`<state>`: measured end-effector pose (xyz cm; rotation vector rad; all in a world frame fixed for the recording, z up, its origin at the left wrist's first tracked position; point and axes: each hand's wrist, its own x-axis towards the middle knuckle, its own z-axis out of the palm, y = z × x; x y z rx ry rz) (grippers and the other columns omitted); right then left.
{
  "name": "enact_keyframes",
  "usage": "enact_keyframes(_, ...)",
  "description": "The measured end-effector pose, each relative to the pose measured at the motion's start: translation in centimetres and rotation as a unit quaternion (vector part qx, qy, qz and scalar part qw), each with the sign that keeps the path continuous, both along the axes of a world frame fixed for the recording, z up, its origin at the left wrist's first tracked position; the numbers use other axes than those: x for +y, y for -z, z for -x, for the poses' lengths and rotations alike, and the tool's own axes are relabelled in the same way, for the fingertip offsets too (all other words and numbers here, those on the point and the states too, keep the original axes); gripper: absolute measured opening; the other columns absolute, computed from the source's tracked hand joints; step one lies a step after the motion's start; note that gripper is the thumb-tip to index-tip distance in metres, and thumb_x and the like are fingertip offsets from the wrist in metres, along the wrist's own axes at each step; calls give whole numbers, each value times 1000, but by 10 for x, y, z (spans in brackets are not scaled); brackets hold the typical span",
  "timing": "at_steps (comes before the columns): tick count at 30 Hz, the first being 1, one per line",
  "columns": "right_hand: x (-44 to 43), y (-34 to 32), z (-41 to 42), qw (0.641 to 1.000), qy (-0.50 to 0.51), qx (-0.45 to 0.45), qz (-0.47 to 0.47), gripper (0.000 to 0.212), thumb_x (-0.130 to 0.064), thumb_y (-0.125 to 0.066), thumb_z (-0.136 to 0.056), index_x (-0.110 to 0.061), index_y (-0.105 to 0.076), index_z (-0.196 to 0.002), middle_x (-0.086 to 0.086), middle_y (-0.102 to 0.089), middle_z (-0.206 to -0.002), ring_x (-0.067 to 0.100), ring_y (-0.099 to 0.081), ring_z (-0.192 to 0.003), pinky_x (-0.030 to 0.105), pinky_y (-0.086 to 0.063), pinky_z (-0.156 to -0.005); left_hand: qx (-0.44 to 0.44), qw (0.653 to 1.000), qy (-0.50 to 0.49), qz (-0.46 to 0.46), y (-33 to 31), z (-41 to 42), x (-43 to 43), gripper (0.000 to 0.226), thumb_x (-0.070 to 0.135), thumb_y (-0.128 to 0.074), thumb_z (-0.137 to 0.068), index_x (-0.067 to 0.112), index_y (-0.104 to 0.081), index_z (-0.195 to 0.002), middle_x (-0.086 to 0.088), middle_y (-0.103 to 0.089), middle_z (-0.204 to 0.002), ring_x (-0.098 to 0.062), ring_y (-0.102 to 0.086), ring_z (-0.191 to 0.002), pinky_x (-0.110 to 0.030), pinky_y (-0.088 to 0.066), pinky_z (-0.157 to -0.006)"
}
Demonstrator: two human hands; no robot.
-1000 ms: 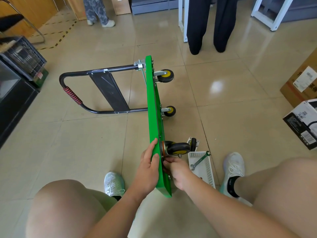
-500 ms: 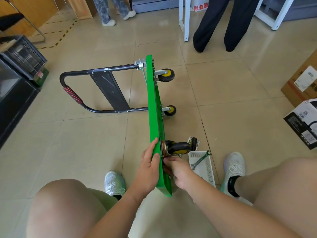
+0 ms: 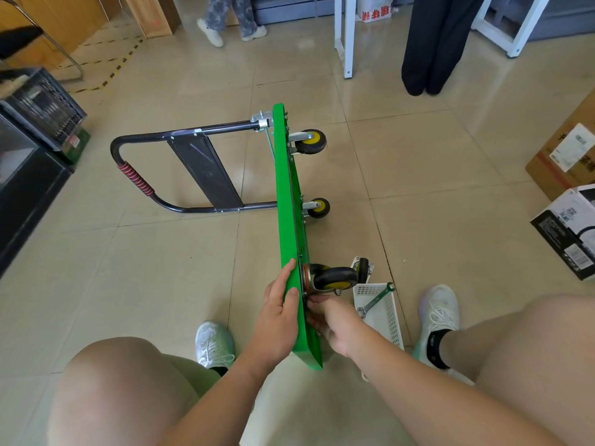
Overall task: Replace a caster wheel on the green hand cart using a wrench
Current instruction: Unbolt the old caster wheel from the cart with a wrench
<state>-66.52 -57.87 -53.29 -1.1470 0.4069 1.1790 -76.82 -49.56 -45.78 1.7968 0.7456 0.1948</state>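
I read this as stockroom or warehouse back area, not home. Glossy beige tiled floor point(image 3: 418, 194), yellow-black hazard tape point(image 3: 109, 72) marking lane. Shipping cardboard box point(image 3: 566, 156) with labels, printed carton point(image 3: 566, 233) beside it. Black plastic crate point(image 3: 45, 104) on dark unit at left. White metal frame legs point(image 3: 346, 37), grey cabinets point(image 3: 289, 8), wooden panels point(image 3: 151, 14) along far wall. Green hand cart point(image 3: 288, 220) tipped on its side. Two bystanders point(image 3: 431, 43) standing in shoes.

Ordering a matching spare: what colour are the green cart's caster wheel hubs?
Yellow hubs, black tyres; head view.
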Motion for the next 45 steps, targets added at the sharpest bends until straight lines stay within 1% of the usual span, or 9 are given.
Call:
enact_keyframes(3,-2,1,3,999,-2,-2,-38,19,-10,-63,-98,-8,-73,-114,17,-75,-112,30,-71,-100,40,-59,-84,1,1000,0,1,0,0,0,51,25,-36,-112,55,-33,-153,13,-39,-156,36,-32,-121,-21,-24,-119)
enact_keyframes(8,2,2,1,999,-27,-38,12,13,-8,-62,-98,-10,-75,-101,9,-79,-92,22,-74,-82,35,-58,-71,3,1000,1,5,0,0,0,51,26,-35,-112,57,-32,-153,14,-39,-155,37,-32,-119,-20,-25,-115)
enact_keyframes(13,7,0,-3,998,-41,-39,42,16,-4,-63,-94,-12,-75,-96,8,-79,-89,26,-75,-84,35,-58,-70,5,1000,-1,1,0,0,0,51,25,-35,-113,57,-32,-152,14,-39,-155,35,-32,-121,-20,-25,-117)
enact_keyframes(18,6,-1,-6,995,-61,-48,70,14,-6,-64,-93,-13,-73,-102,9,-78,-95,30,-73,-93,40,-61,-85,9,1000,-3,-2,0,1,1,51,25,-36,-112,60,-32,-149,15,-39,-155,31,-33,-124,-20,-24,-118)
enact_keyframes(23,7,-3,-8,994,-54,-47,87,14,-4,-63,-95,-13,-73,-93,10,-71,-94,27,-66,-86,42,-57,-93,6,1000,-8,-1,1,0,0,51,25,-36,-112,59,-33,-150,16,-40,-154,31,-32,-126,-20,-24,-118)
enact_keyframes(31,5,-1,-1,999,-10,-38,34,14,-5,-68,-92,-7,-74,-105,14,-78,-102,32,-73,-98,43,-59,-91,-1,1000,-7,2,1,0,1,51,24,-37,-112,60,-33,-148,16,-41,-154,33,-33,-124,-20,-25,-118)
enact_keyframes(38,-1,4,-1,997,-29,-55,43,20,3,-65,-93,-13,-75,-98,9,-79,-91,26,-77,-81,35,-59,-67,1,1000,-4,5,2,0,1,51,26,-36,-112,61,-32,-149,15,-40,-155,29,-33,-128,-26,-26,-122)
enact_keyframes(43,-29,23,-8,986,-17,-97,131,21,2,-73,-88,-13,-72,-103,7,-74,-95,23,-72,-85,25,-57,-67,7,1000,0,6,0,1,2,51,31,-36,-112,71,-31,-142,15,-39,-155,20,-35,-133,-35,-31,-124)
enact_keyframes(45,-46,36,-12,976,-11,-113,184,21,0,-76,-86,-12,-74,-103,9,-72,-100,26,-71,-90,33,-60,-83,10,1000,0,0,1,1,4,51,29,-37,-112,67,-32,-145,14,-39,-155,15,-37,-136,-39,-29,-126)
